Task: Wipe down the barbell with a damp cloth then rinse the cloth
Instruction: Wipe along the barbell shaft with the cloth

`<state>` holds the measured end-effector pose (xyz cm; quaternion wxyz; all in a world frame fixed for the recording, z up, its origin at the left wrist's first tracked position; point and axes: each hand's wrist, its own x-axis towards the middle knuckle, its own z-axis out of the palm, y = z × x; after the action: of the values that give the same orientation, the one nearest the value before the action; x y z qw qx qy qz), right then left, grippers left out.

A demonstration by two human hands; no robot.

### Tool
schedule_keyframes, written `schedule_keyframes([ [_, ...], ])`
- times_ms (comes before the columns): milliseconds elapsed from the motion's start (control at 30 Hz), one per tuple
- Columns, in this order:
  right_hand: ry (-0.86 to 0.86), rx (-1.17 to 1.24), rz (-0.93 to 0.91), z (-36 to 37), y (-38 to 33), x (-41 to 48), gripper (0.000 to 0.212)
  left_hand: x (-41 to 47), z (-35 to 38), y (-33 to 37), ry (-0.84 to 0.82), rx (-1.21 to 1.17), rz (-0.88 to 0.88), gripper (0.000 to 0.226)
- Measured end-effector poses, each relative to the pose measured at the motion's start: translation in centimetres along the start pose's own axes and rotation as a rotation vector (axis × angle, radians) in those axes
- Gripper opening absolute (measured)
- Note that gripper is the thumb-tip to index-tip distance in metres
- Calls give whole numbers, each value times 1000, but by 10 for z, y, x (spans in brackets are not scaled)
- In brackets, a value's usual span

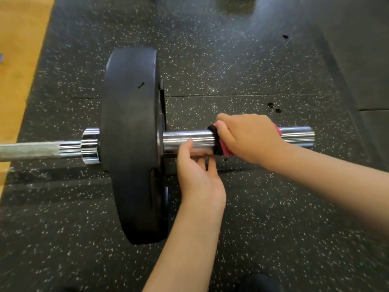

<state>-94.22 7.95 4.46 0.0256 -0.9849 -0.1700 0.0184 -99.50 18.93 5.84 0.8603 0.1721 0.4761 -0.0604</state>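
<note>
We are working bare-handed: our left hand and right hand are showing uncovered. Our left forearm and right forearm are running bare right to the edge of the view. A short, plain thumbnail is showing on our right hand. Low down, a dark rounded shape is peeking in; we are not managing to tell whether it is clothing or a shoe.
</note>
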Motion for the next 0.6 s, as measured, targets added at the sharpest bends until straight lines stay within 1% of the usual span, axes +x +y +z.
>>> schedule_keyframes([
  [67,-7,14,19,-2,12,-7,33,3,1,-3,1,-30,-14,11],
  [167,-20,27,8,-1,11,-8,31,7,-8,-11,-55,-43,-50,24],
  [267,41,10,14,4,-3,-5,28,9,-15,-16,-120,-46,-107,30],
  [333,66,26,-7,7,-19,0,27,10,-16,-16,-122,-34,-120,30],
  [400,99,43,-50,14,-39,7,28,11,-16,-12,-119,-13,-116,33],
  [500,141,67,-98,20,-66,18,39,10,-19,-3,-157,-21,-94,42],
  [600,102,55,-143,16,-71,22,42,3,-22,0,-98,94,-12,44],
])
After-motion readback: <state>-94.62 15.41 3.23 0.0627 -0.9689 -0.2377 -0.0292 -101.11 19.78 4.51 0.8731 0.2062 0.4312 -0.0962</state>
